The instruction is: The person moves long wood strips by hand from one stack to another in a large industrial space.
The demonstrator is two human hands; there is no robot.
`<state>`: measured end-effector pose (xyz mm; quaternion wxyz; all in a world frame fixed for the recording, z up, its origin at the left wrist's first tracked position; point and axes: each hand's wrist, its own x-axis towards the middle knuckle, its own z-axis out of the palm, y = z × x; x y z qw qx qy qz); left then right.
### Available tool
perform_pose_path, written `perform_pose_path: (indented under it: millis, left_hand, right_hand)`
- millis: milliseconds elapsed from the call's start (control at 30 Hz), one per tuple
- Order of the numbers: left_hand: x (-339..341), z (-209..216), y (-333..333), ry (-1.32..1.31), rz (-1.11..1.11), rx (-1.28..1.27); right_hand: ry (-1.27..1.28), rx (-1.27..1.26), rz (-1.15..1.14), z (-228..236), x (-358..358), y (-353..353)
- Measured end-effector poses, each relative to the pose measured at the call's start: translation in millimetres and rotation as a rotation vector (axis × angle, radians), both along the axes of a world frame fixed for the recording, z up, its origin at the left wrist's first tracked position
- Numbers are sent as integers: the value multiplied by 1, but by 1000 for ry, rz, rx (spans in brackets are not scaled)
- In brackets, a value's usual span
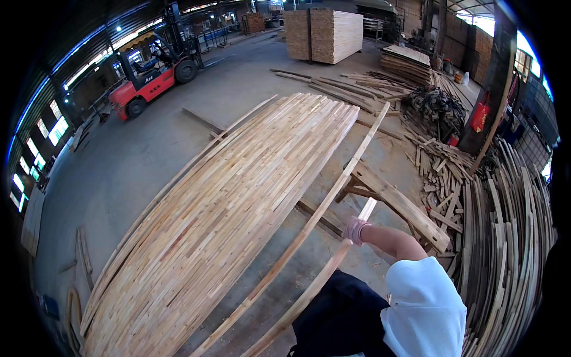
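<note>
My right hand is closed around a long, narrow wooden strip. Its pale end sticks out beyond my fingers, and the other end runs off the lower edge. A pinkish glove seems to cover the hand; above it come a bare forearm and a white sleeve. Left of the held strip, another long strip lies roughly parallel, apart from it. Further left is a wide layer of light wooden strips laid side by side. My left hand is out of view.
A wooden trestle beam stands just right of my hand. Bundled strips and scrap offcuts lie along the right. A red forklift is parked at the far left; a big lumber stack stands at the back.
</note>
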<state>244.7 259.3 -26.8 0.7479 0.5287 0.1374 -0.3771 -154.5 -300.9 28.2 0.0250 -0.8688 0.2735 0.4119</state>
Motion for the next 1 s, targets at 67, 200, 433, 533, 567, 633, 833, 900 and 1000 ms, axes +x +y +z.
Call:
perform_pose_path:
  millis: [67,200,433,533,567,633,833,900,1000]
  left_hand:
    - [10,27,16,-36,143,85]
    - [-17,19,-14,-118,133,-81]
    - [-139,-58,-107,210,-381,-302]
    - [-155,-96,-129,-129,-527,23]
    - [-157,-112,-124,-132,-495,38]
    - [-146,-52,-158,339,-156,-176]
    - [-106,-5,-111,280,525,47]
    - [-111,8,-111,283,661,106]
    - [-134,8,-119,323,593,114]
  right_hand:
    - [-221,-10,-82,15,0,5]
    - [-194,108,39,23,55,61]
    - [-257,431,196,1,143,146]
    - [-537,558,221,4,174,163]
    - [-650,580,242,-2,178,159]
    - [-648,621,149,-24,178,137]
    - [-428,597,85,-63,168,60]
    - [-411,579,240,-103,157,34]
    - [-382,589,148,-167,145,-16]
